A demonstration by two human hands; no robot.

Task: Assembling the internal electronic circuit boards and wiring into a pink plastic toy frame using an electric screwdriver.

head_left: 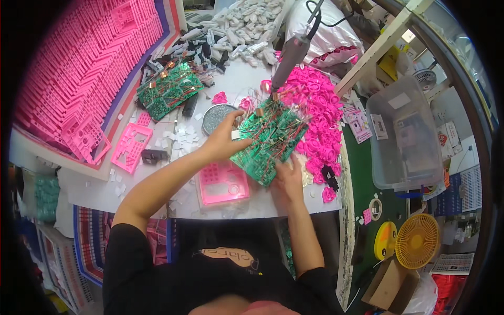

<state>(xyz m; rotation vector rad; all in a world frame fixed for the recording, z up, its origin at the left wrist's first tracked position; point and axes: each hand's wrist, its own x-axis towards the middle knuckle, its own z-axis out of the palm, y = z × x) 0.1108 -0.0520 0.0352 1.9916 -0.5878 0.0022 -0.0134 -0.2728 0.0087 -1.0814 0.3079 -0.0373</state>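
white label [400, 101] on clear bin [420, 173]

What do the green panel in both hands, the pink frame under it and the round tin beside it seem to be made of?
Green panel: looks like rigid printed-circuit laminate, matte green, studded with wired parts. Pink frame: probably moulded plastic, uniform glossy pink with button cut-outs. Round tin: seemingly metal, with a thin rim and grey, speckled contents I cannot identify.

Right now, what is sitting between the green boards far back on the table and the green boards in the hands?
In the head view, a round silver tin sits between the far green boards and the held green boards, beside the left hand.
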